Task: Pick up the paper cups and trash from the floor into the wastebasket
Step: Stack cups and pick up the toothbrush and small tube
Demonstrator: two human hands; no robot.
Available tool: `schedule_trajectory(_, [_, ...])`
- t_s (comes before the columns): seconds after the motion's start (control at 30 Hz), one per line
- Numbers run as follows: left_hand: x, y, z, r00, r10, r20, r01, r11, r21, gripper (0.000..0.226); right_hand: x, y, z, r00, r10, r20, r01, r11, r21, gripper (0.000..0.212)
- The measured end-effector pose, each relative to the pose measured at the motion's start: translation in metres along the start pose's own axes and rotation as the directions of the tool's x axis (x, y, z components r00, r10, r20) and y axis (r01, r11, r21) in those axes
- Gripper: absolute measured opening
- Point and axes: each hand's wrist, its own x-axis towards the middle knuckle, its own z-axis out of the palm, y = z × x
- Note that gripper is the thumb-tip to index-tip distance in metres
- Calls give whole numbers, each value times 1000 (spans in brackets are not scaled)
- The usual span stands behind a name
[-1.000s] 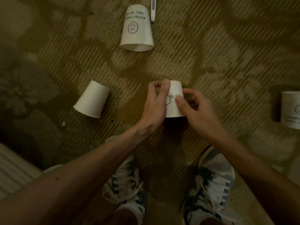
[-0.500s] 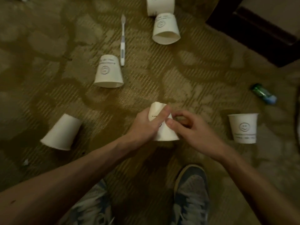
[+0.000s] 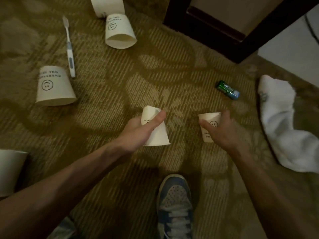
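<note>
Head — left hand (image 3: 138,131) grips cup (image 3: 158,135), right hand (image 3: 223,133) grips upright cup (image 3: 209,118)

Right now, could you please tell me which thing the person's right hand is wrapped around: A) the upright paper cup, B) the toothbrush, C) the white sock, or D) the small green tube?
A: the right hand has its thumb across the front of the upright paper cup and its fingers curled behind the rim.

Dented cup (image 3: 156,135) mouth-down at centre, gripped by left hand (image 3: 138,130). Upright smiley cup (image 3: 212,118) at 3 o'clock, clasped by right hand (image 3: 222,133). Inverted cup (image 3: 53,87) at 10, tilted cup (image 3: 119,31) at 12. Toothbrush (image 3: 69,49) at 11, green tube (image 3: 228,90) at 2.
</note>
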Motion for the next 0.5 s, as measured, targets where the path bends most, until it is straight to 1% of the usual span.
schedule_trajectory(0.07, [-1,2,-3,996,-39,76,44,997,-60,73,-2,-2,9,1000,-15,24,12,990,139,47])
schedule_trajectory(0.17, [-5,9,-9,979,-76,191,104,984,-144,76,-8,-20,22,982,-79,169,9,924,382,37])
schedule_trajectory(0.23, [-7,11,-15,966,-78,247,128,973,-192,72,-13,-38,30,957,-119,263,-19,884,468,30])
schedule_trajectory(0.33, [-12,12,-24,943,-55,329,146,955,-258,46,-16,-60,39,918,-167,360,-38,866,499,39])
schedule_trajectory(0.37, [-14,13,-26,937,-32,348,141,945,-295,43,-17,-66,41,908,-179,380,-34,871,491,41])
schedule_trajectory(0.43, [-15,13,-31,930,6,367,128,932,-339,49,-19,-74,46,882,-190,431,-51,871,489,35])
schedule_trajectory(0.5, [-14,12,-33,925,35,379,115,924,-364,52,-22,-82,51,854,-166,492,-116,862,493,37])
